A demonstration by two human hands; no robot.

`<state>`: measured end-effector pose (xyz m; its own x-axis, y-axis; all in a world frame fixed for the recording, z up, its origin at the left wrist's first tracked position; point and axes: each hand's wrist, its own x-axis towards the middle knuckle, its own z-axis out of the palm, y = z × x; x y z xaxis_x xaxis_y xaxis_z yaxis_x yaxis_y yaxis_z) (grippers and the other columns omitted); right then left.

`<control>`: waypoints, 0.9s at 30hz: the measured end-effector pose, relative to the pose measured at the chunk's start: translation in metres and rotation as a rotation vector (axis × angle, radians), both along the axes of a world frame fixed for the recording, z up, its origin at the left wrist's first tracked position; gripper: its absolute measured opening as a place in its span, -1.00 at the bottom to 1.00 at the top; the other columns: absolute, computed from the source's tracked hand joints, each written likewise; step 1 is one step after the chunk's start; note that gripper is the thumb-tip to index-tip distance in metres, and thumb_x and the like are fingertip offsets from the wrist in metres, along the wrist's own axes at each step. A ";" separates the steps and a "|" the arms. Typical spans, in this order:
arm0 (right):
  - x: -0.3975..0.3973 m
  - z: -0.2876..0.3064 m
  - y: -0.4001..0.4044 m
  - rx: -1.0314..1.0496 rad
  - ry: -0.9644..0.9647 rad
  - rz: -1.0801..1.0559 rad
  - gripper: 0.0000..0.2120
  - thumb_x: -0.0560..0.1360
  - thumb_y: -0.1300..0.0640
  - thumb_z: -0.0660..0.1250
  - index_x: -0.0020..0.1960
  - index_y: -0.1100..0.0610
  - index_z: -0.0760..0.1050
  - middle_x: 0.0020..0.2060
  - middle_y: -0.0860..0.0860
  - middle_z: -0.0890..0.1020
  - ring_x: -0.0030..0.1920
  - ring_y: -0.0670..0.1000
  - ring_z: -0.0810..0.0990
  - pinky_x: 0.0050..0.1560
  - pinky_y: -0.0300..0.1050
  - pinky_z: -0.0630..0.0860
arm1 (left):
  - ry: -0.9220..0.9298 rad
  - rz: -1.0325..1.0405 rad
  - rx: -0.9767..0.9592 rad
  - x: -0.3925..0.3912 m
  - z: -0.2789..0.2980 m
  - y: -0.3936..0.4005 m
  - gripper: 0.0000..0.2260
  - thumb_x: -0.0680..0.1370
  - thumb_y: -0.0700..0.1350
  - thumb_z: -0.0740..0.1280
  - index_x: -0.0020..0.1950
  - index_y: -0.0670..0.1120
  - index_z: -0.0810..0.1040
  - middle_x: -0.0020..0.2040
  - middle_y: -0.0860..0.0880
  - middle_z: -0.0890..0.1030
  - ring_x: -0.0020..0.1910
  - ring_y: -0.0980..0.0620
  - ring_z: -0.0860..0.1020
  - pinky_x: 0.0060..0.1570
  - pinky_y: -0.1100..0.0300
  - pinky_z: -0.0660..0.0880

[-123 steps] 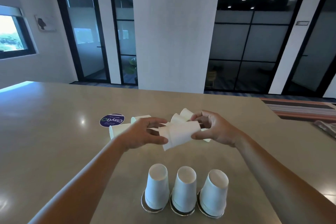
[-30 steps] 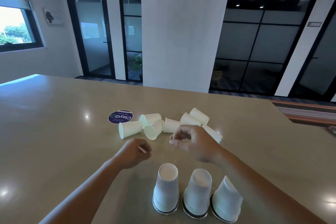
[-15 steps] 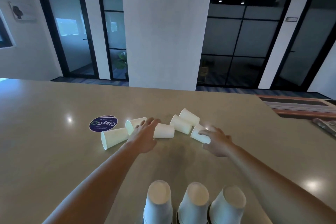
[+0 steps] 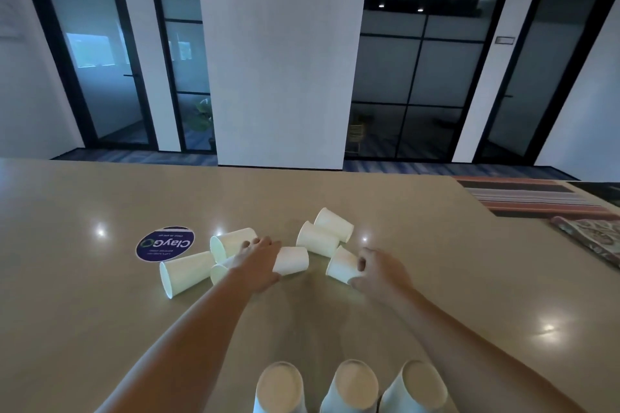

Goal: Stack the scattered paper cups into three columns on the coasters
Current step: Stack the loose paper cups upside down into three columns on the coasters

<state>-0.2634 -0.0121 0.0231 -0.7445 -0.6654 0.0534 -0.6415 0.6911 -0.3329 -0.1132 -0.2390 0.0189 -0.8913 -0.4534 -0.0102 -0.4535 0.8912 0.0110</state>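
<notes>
Several white paper cups lie on their sides in the middle of the beige table. My left hand (image 4: pixel 258 265) lies over one lying cup (image 4: pixel 293 260), fingers on top and thumb at its near side. My right hand (image 4: pixel 380 273) grips another lying cup (image 4: pixel 340 266) by its base end. Further loose cups lie at the left (image 4: pixel 186 273) (image 4: pixel 231 243) and behind (image 4: pixel 317 243) (image 4: pixel 333 223). Three upside-down cup columns (image 4: pixel 280 386) (image 4: pixel 352 386) (image 4: pixel 419 386) stand at the bottom edge. The frame cuts off their lower ends and the coasters.
A round purple ClayGo sticker (image 4: pixel 165 243) lies flat left of the cups. A striped cloth (image 4: pixel 530 198) and a patterned item (image 4: pixel 593 241) lie along the table's right edge. A white pillar and glass doors stand beyond the far edge.
Both hands have moved forward from near the three columns to the scattered cups and now each holds a lying cup. The columns have slid to the bottom of the view.
</notes>
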 end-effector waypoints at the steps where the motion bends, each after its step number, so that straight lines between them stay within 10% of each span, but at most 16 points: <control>1: 0.000 0.000 0.000 0.018 -0.042 0.009 -0.69 0.34 0.04 0.47 -0.07 -0.01 0.36 -0.08 -0.07 0.55 -0.15 0.05 0.53 -0.36 -0.16 0.28 | 0.027 0.001 0.000 0.003 0.000 0.001 -0.43 0.52 0.09 0.40 0.48 -0.04 0.35 0.37 -0.06 0.44 0.36 -0.11 0.42 0.40 0.03 0.28; 16: -0.003 0.058 0.040 -0.461 -0.445 0.188 -0.58 0.32 0.11 0.64 0.07 0.03 0.52 0.12 -0.03 0.66 -0.07 0.09 0.72 0.07 0.12 0.63 | 0.524 0.036 0.631 0.053 0.054 0.020 -0.39 0.03 0.14 0.64 0.07 0.22 0.63 0.02 0.17 0.69 0.02 0.13 0.67 0.11 0.00 0.63; 27: 0.026 0.088 0.093 -0.524 -0.685 0.388 -0.59 0.41 0.32 0.59 0.17 0.05 0.58 0.14 0.05 0.72 0.13 0.09 0.71 0.16 0.02 0.64 | 0.474 -0.033 0.733 0.088 0.092 0.066 -0.40 0.21 -0.08 0.71 0.23 0.07 0.65 0.04 0.07 0.71 0.00 0.08 0.70 0.10 0.11 0.64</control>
<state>-0.2378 0.0813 0.1113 -0.4563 -0.8885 0.0489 -0.3454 0.1262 -0.9299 -0.0249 -0.1727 0.1111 -0.8879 -0.4521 0.0857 -0.2302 0.5977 0.7679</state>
